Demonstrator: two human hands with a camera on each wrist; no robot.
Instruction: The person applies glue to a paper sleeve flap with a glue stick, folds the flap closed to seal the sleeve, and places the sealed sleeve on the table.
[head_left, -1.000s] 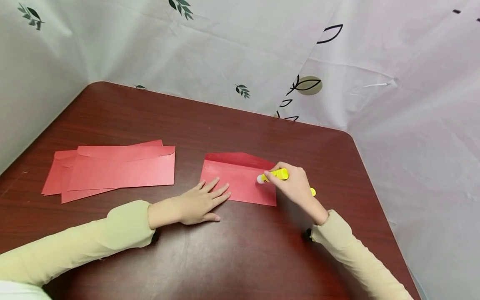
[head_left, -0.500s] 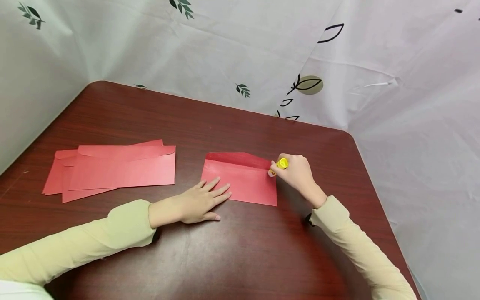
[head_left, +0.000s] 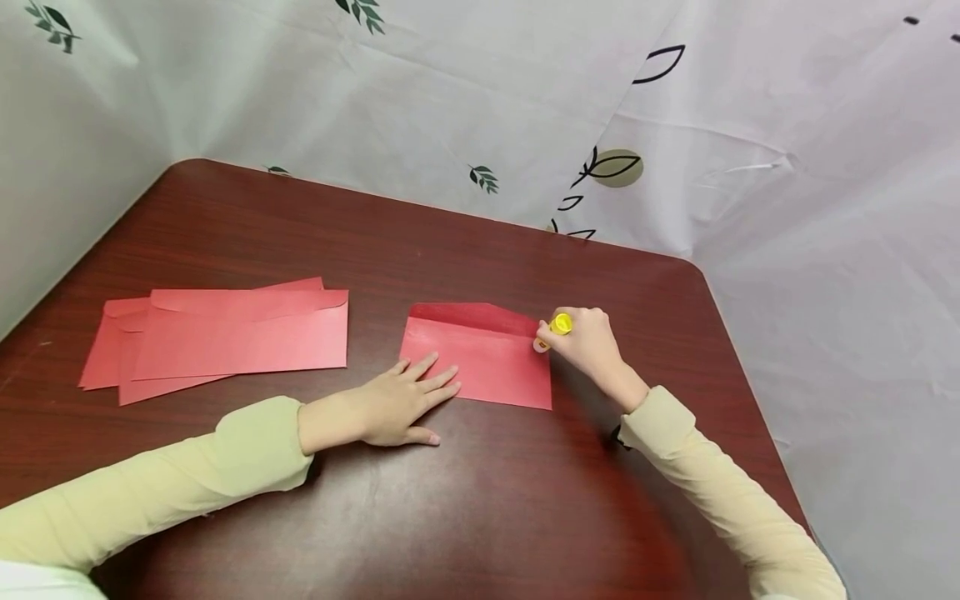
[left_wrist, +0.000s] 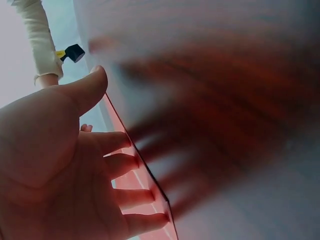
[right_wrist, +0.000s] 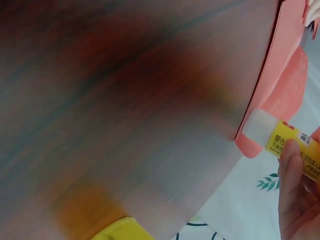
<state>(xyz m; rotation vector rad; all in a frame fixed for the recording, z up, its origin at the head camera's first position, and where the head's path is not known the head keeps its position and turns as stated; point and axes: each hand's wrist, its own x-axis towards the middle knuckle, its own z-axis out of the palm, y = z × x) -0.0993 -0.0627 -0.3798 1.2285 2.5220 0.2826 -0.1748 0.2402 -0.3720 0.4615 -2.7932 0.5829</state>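
A red envelope (head_left: pixel 502 371) lies on the table, its flap (head_left: pixel 468 315) unfolded at the far side. My left hand (head_left: pixel 393 408) rests on its lower left part with fingers spread and straight; the left wrist view shows those fingertips (left_wrist: pixel 145 196) over the envelope's near edge. In my right hand (head_left: pixel 596 346) I grip a yellow glue stick (head_left: pixel 561 324), thumb and fingers curled round it. Its white end (right_wrist: pixel 260 127) is at the envelope's right edge, by the flap fold. Whether the tip touches the paper is hard to tell.
Several red envelopes (head_left: pixel 247 342) overlap in a loose pile at the table's left. A yellow cap-like piece (right_wrist: pixel 122 231) shows at the bottom of the right wrist view. White leaf-printed sheeting (head_left: pixel 420 100) hangs round the brown table (head_left: pixel 360 225).
My right hand has moved the glue stick from the envelope's right half up and right to the flap fold, tilting it steeper. The left hand stays in place.
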